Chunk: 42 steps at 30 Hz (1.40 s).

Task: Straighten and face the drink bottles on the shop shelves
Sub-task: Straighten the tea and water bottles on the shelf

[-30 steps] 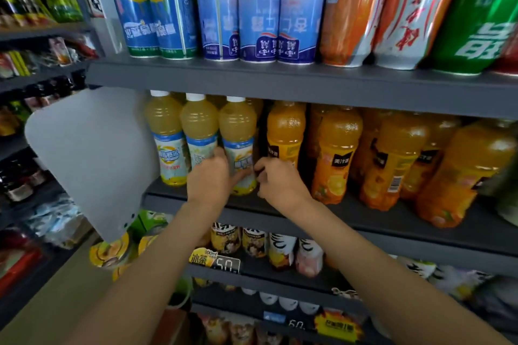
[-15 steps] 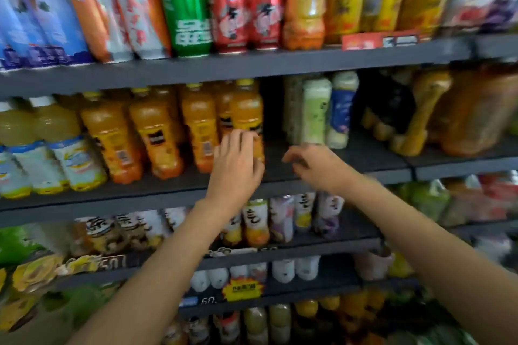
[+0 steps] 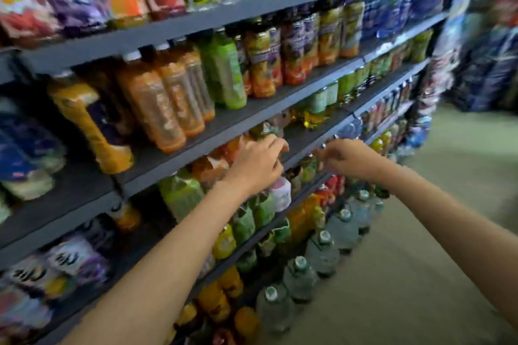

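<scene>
Near the floor stand water jugs [image 3: 299,274] in a row. Above them both hands have moved right along the shelves, away from the orange juice they faced a second ago. The left hand [image 3: 256,166] now reaches in, fingers loosely bent at the caps of blurred bottles [image 3: 262,131]; if it grips one, I cannot tell. The right hand [image 3: 343,158] hovers by the shelf edge [image 3: 305,155], fingers relaxed, holding nothing. A new section begins; farther bottles wait.

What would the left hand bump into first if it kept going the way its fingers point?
Probably the green-capped bottle just past the left hand, under the dark shelf edge. Blur hides how close it is.
</scene>
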Tool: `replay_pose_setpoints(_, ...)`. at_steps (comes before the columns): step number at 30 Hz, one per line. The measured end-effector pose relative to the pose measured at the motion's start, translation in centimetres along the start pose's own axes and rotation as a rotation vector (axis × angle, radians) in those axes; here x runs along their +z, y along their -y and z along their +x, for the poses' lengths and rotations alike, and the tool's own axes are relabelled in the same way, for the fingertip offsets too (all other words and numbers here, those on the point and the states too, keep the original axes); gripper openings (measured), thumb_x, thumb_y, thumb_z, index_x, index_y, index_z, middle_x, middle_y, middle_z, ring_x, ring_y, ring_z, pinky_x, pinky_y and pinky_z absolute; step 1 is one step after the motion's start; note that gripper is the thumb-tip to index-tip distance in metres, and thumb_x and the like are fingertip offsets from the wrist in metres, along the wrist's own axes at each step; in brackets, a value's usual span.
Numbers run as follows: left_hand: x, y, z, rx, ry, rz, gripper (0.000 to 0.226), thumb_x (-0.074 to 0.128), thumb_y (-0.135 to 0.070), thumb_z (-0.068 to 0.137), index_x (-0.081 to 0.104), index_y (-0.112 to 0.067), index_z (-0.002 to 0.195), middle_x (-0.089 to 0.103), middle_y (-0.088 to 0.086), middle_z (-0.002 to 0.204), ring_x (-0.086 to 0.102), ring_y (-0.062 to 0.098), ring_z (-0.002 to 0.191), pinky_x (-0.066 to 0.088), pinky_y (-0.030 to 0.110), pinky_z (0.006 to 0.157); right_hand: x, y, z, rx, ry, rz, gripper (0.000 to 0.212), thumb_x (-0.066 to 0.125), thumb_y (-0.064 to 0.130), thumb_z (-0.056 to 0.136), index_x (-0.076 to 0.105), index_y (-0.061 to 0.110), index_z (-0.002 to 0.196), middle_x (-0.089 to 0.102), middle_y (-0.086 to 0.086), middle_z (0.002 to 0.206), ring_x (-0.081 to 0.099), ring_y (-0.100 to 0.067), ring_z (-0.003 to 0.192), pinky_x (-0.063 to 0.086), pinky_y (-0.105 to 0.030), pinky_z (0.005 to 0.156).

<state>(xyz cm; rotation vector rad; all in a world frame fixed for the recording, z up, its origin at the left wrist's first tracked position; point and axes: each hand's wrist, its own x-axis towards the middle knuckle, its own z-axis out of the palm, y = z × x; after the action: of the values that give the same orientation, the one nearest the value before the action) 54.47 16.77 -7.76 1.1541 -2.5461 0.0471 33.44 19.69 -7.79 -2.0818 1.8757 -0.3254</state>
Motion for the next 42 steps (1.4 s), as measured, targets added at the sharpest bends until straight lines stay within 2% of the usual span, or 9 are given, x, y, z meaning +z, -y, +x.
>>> replay_pose_setpoints(5, 6.2, -2.2, 11.3, 0.109, 0.067, -0.023, 0.03, 0.049, -0.009, 0.087, 0.054, -0.009, 0.117, 0.054, 0.006, 0.114, 0.055, 0.025, 0.102, 0.037, 0.036, 0.088, -2.0, -11.0, 3.7, 0.081, -0.004, 0.022, 0.023, 0.051, 0.009, 0.093, 0.063, 0.007, 0.112, 0.064, -0.007, 0.112, 0.059, -0.024, 0.104, 0.044, -0.027, 0.09)
replay_pose_setpoints(10, 12.7, -3.0, 25.0, 0.074, 0.158, -0.125, 0.027, 0.046, -0.01, 0.091, 0.05, -0.014, 0.117, 0.054, 0.001, 0.113, 0.055, 0.021, 0.097, 0.042, 0.033, 0.083, -6.9, -22.1, 11.0, 0.183, 0.038, -0.001, 0.025, 0.051, 0.015, 0.094, 0.06, 0.008, 0.116, 0.062, -0.006, 0.113, 0.058, -0.023, 0.105, 0.042, -0.025, 0.085)
replay_pose_setpoints(15, 17.2, -6.8, 39.6, 0.142, 0.223, -0.185, 0.031, 0.045, -0.012, 0.09, 0.047, -0.016, 0.121, 0.061, 0.003, 0.109, 0.059, 0.027, 0.093, 0.05, 0.043, 0.078, -13.3, -35.9, 16.4, 0.338, -0.03, 0.019, 0.026, 0.051, 0.008, 0.091, 0.059, -0.006, 0.11, 0.059, -0.016, 0.095, 0.052, -0.026, 0.084, 0.043, -0.036, 0.077)
replay_pose_setpoints(21, 23.7, -12.4, 55.1, 0.156, 0.418, -0.019, 0.048, 0.048, -0.02, 0.091, 0.029, -0.014, 0.135, 0.054, 0.01, 0.123, 0.058, 0.034, 0.102, 0.049, 0.041, 0.079, -17.1, -50.3, 20.1, 0.506, -0.127, 0.092, 0.027, 0.056, 0.006, 0.087, 0.059, -0.005, 0.112, 0.059, -0.022, 0.117, 0.054, -0.035, 0.106, 0.04, -0.034, 0.09)
replay_pose_setpoints(23, 26.5, -14.5, 60.1, 0.121, 0.474, 0.039, 0.055, 0.049, -0.022, 0.092, 0.023, -0.01, 0.139, 0.051, 0.013, 0.128, 0.057, 0.033, 0.105, 0.045, 0.04, 0.079, -18.2, -55.1, 22.5, 0.504, -0.136, 0.089, 0.032, 0.055, 0.006, 0.089, 0.055, -0.004, 0.119, 0.054, -0.023, 0.122, 0.051, -0.035, 0.11, 0.034, -0.03, 0.087)
replay_pose_setpoints(29, 34.8, -21.2, 76.8, 0.037, 0.518, 0.033, 0.058, 0.048, -0.023, 0.094, 0.019, -0.008, 0.141, 0.06, 0.019, 0.105, 0.061, 0.035, 0.09, 0.045, 0.04, 0.065, -25.0, -70.5, 29.5, 0.481, -0.193, 0.054, 0.046, 0.054, 0.011, 0.092, 0.039, -0.001, 0.134, 0.045, -0.023, 0.132, 0.045, -0.035, 0.119, 0.029, -0.03, 0.088)
replay_pose_setpoints(34, 39.4, -25.7, 87.6, 0.02, 0.504, 0.01, 0.063, 0.051, -0.025, 0.092, 0.017, -0.013, 0.143, 0.054, 0.02, 0.124, 0.057, 0.037, 0.105, 0.044, 0.039, 0.074, -29.5, -81.7, 36.6, 0.507, -0.186, 0.106, 0.05, 0.058, 0.016, 0.089, 0.038, -0.002, 0.132, 0.05, -0.024, 0.127, 0.049, -0.037, 0.115, 0.04, -0.038, 0.092)
replay_pose_setpoints(38, 43.9, -25.9, 95.3, -0.099, 0.482, -0.042, 0.065, 0.05, -0.025, 0.091, 0.014, -0.015, 0.145, 0.054, 0.015, 0.126, 0.056, 0.037, 0.107, 0.047, 0.041, 0.079, -30.1, -88.3, 43.2, 0.407, 0.025, 0.153, 0.061, 0.062, 0.02, 0.088, 0.031, 0.001, 0.136, 0.05, -0.02, 0.126, 0.05, -0.035, 0.113, 0.042, -0.04, 0.094)
replay_pose_setpoints(42, 49.4, -25.3, 104.3, -0.181, 0.491, -0.159, 0.072, 0.054, -0.026, 0.089, 0.014, -0.016, 0.148, 0.059, 0.015, 0.122, 0.056, 0.033, 0.11, 0.047, 0.043, 0.089, -32.2, -95.5, 50.1, 0.376, 0.034, 0.126, 0.071, 0.063, 0.025, 0.089, 0.022, 0.003, 0.143, 0.046, -0.02, 0.135, 0.047, -0.034, 0.119, 0.04, -0.039, 0.096)
